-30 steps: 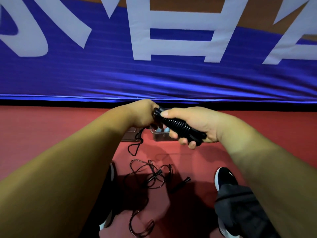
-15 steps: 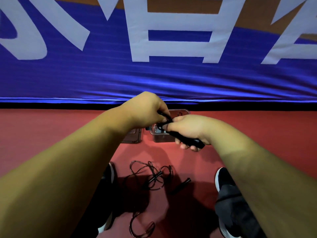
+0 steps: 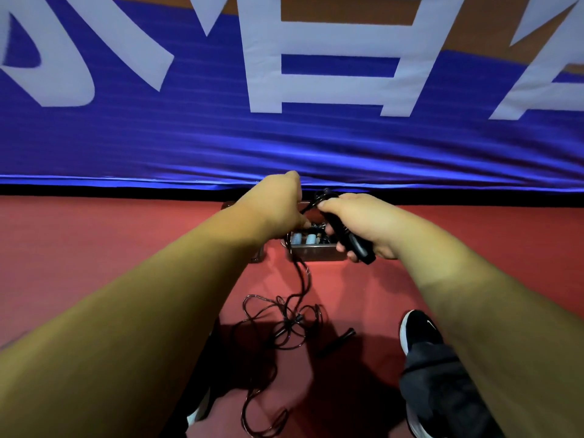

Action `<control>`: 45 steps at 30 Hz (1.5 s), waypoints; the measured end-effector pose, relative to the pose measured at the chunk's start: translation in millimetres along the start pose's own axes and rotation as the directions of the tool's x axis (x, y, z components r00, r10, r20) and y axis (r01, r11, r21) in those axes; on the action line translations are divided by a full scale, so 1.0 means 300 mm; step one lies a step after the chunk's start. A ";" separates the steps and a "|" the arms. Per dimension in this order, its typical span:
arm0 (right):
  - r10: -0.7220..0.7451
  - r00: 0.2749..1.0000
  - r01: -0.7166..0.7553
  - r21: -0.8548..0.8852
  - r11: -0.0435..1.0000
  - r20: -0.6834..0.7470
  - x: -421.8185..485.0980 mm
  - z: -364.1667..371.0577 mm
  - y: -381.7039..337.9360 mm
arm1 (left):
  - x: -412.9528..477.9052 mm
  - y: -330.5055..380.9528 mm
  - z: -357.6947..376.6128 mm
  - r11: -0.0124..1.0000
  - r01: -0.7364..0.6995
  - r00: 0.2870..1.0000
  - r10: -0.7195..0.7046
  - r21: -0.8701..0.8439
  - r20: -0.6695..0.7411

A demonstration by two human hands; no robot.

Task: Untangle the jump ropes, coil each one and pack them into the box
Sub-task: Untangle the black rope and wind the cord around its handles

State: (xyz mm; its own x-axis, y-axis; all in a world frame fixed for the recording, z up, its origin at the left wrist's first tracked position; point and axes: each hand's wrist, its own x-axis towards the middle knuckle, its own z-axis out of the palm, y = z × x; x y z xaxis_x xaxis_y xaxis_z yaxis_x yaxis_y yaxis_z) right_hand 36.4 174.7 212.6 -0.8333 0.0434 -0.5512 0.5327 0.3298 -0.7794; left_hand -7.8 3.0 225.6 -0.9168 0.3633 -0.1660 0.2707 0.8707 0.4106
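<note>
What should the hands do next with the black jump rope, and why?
Probably wind another loop of cord round the handle. The right hand grips the black handle, the left hand pinches the cord beside it, and a long length hangs down to a tangle on the floor, so it looks too loose for the box.

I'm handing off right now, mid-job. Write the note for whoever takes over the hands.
Right hand grips a black handle above the box.
Left hand seems to pinch the cord near the handle's top.
Done: blue handles already lie in the box.
The cord hangs to a tangle on the floor, with a loose handle beside it.
Left: untangle, coil, pack.
</note>
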 end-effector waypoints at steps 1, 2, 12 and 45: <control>0.020 1.000 -0.019 0.059 0.998 -0.007 -0.002 -0.002 -0.003 | 0.001 0.006 0.004 1.000 -0.012 1.000 0.012 0.022 -0.013; 0.040 0.999 -0.039 0.118 0.992 -0.011 -0.004 -0.005 -0.008 | 0.002 0.012 0.006 0.999 -0.022 1.000 0.023 0.035 -0.011; 0.034 0.999 -0.026 0.235 0.972 -0.030 0.003 -0.039 -0.015 | -0.005 0.039 -0.024 0.490 0.162 0.959 0.127 -0.857 0.254; -0.020 0.998 0.007 0.209 0.978 0.063 -0.025 -0.040 -0.035 | -0.040 -0.015 -0.033 0.588 0.208 0.951 0.065 -0.781 0.302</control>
State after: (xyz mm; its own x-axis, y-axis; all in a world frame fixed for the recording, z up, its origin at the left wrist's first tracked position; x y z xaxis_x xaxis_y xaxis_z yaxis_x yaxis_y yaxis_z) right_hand 35.3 182.1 228.5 -0.8328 -0.0232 -0.5531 0.5464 0.1257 -0.8280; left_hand -0.9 -8.6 234.5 -0.7656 0.5022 -0.4021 -0.2610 0.3289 0.9076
